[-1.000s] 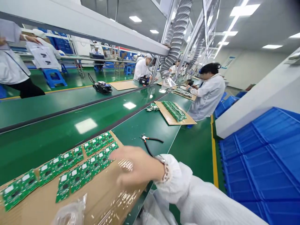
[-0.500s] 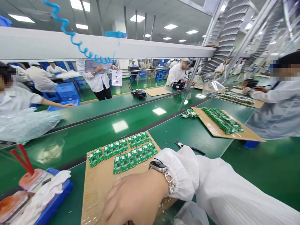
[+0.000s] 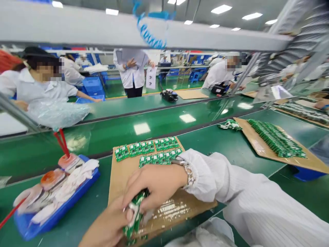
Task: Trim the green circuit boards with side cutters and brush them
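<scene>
Green circuit boards (image 3: 138, 224) are gripped between both hands over the near part of a cardboard sheet (image 3: 120, 178). My left hand (image 3: 109, 219) closes on their left side, its thumb across a white part on top. From above, my right hand (image 3: 158, 185) curls its fingers around the far end of the same boards; how many there are is unclear. Beyond the hands, rows of circuit boards (image 3: 142, 147) with white squares lie flat on the cardboard, the nearer row partly hidden by my right hand and wristwatch.
Left of the cardboard stands a blue tray (image 3: 59, 212) with white cloths and orange-topped containers (image 3: 52, 179). At right, stacked circuit boards (image 3: 276, 139) lie on another cardboard sheet (image 3: 253, 145). Across the green belt, a co-worker (image 3: 43, 82) sits by a clear plastic bag (image 3: 59, 113).
The view has swung left and down. My left hand has come into sight, and the boards between both hands now show. My right hand appears higher up the picture.
</scene>
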The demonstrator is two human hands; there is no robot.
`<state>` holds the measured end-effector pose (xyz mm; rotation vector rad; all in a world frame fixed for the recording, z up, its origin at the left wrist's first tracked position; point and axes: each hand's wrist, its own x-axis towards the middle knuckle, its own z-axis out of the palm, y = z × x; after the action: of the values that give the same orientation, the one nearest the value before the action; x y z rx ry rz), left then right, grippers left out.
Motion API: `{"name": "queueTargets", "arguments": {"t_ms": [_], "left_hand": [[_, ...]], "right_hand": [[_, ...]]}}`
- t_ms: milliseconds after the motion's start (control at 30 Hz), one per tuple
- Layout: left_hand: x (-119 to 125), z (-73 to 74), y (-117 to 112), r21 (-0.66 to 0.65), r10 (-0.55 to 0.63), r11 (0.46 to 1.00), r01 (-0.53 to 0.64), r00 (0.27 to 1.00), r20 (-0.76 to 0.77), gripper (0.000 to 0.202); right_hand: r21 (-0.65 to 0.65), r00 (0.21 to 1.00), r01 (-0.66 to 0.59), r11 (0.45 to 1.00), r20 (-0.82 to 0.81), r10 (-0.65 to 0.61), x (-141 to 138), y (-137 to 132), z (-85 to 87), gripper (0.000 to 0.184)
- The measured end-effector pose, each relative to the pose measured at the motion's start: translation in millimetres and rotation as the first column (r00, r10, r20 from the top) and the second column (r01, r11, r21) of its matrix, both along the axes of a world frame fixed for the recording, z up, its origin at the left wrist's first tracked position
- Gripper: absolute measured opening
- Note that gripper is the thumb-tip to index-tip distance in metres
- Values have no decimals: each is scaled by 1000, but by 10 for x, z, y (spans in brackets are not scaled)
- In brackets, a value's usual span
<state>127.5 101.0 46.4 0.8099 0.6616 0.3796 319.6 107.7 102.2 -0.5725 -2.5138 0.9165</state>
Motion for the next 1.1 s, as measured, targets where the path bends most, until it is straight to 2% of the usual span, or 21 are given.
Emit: {"name": "queueTargets", "arguments": {"t_ms": [33, 67, 267, 500, 600, 700, 833, 933, 1033, 1100], "left_hand": [[11, -5, -3, 38, -52, 998, 50, 997, 51, 73], [23, -4, -2, 67, -99, 993, 94, 992, 79, 75], [69, 34, 10, 11, -27, 1000, 26, 996, 90, 77], [142, 117, 21, -53, -10, 998, 16, 992, 122, 80], [153, 131, 31, -110, 26, 994, -10, 990, 142, 82], [161, 97, 39, -181, 55, 983, -26, 986, 155, 78], [197, 57, 55, -253, 129, 962, -107, 989, 74, 58], [163, 49, 67, -268, 161, 952, -148, 987, 29, 48], [7, 9, 75, -312, 217, 924, -221, 975, -47, 49], [-135, -38, 77, -335, 231, 909, -247, 969, -87, 53]], "right_hand": [[-34, 999, 27, 999, -20, -27, 14, -6, 21, 29], [-72, 998, 44, 996, -33, -47, 28, -7, 39, 30], [-271, 993, 94, 958, -47, -111, 77, 12, 88, 37], [-343, 984, 124, 931, -78, -160, 99, 40, 48, 53], [-356, 977, 92, 930, -150, -154, 109, 55, 0, 53], [-410, 952, 96, 907, -228, -204, 111, 56, -54, 48], [-565, 862, 83, 821, -373, -344, 138, 92, -68, 32], [-679, 752, 135, 721, -404, -521, 210, 217, -42, 27], [-714, 707, 393, 579, -168, -687, 295, 439, -77, 24], [-667, 720, 529, 525, 26, -693, 327, 606, -164, 22]]}}
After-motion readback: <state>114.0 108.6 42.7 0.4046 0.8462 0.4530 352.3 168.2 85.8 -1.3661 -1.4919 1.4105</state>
